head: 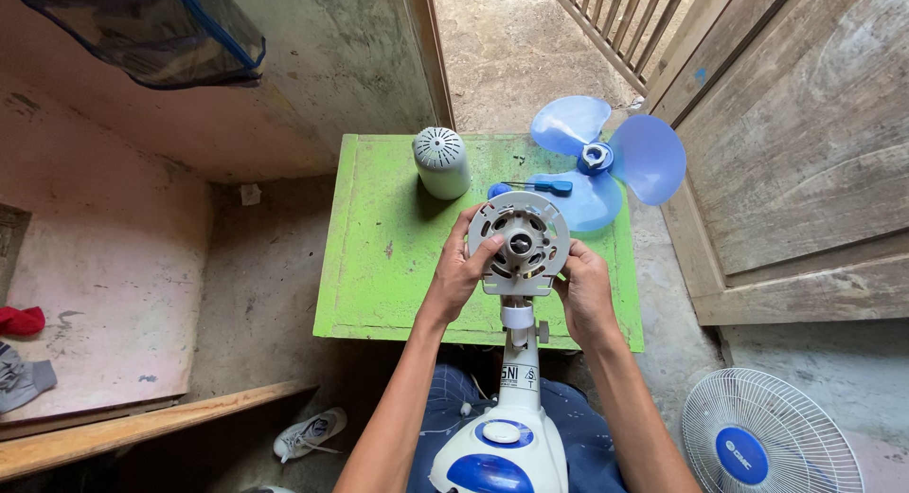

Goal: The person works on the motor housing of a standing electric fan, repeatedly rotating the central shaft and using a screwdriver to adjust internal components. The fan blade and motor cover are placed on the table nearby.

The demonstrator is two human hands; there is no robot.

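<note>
Both hands clasp the fan motor head [519, 244] above the green desk [379, 266]: left hand [461, 266] with its grip closed on the rim, right hand [584, 289] cupping the opposite side. Best held level, thumb clear of the shaft; blade [606, 161] and cap [441, 161] lie behind.

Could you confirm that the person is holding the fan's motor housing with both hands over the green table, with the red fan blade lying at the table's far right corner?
Not quite: the head view shows that the fan blade is translucent blue, not red. The rest holds: the left hand and right hand grip the motor housing over the green table, with the blade at its far right corner.
</note>
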